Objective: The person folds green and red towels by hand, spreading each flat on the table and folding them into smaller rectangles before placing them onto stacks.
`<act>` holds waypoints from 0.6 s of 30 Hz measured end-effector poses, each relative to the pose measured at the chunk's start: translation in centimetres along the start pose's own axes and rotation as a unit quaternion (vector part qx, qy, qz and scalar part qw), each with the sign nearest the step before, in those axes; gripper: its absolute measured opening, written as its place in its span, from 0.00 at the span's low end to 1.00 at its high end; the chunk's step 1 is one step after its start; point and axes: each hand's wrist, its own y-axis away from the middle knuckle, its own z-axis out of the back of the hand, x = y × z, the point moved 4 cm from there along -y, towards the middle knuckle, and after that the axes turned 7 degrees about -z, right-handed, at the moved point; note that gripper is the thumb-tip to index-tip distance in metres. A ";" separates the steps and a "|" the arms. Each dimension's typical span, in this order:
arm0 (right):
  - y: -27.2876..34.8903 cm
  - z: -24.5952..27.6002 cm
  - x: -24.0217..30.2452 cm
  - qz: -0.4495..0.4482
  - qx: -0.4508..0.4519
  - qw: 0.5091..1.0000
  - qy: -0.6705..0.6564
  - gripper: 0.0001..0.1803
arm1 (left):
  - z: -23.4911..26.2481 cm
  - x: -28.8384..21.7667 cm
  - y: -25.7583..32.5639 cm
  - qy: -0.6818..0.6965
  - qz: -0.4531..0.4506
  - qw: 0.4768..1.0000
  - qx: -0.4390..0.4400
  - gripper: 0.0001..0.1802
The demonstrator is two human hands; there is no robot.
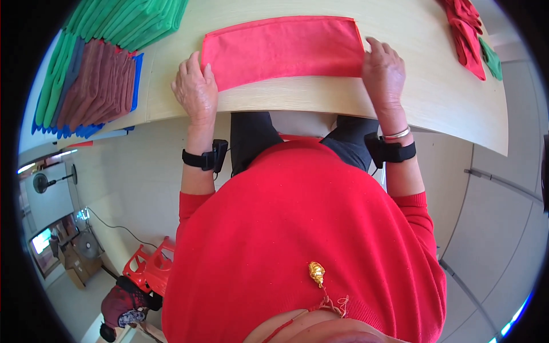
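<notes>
A: Where is the red cloth?

B: It lies flat on the pale wooden counter, its long sides running from one hand to the other.

A: How does the left hand stand?

B: At the cloth's left edge, with its grip apart — thumb and fingers spread, thumb tip at the fabric.

A: And the right hand?

B: At the right edge, fingers bent. I cannot tell whether that grip is clamped on the cloth — the thumb is hard to make out.

A: What is around them?

B: To the left, a stack of green cloths beside folded brown cloths. Far right, bunched red fabric next to a green piece.
</notes>
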 end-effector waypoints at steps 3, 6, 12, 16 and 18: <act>-0.1 -0.6 6.3 0.096 0.001 0.987 -0.128 0.20 | 0.2 -3.6 -1.4 0.099 -0.143 0.985 -0.017 0.20; 0.5 -4.1 13.5 0.112 0.075 0.956 -0.261 0.25 | -3.3 -6.3 -1.3 0.149 -0.200 0.968 0.039 0.22; 2.9 -6.0 13.1 0.111 0.076 0.986 -0.099 0.30 | -5.4 -6.1 0.5 0.034 -0.206 0.969 0.131 0.26; 3.1 -5.3 8.7 0.062 0.076 0.995 -0.001 0.31 | -4.8 -3.9 0.6 0.023 -0.173 0.975 0.140 0.29; 3.0 -4.8 5.5 0.025 0.047 0.997 0.057 0.30 | -4.9 -3.3 0.6 0.027 -0.170 0.976 0.136 0.30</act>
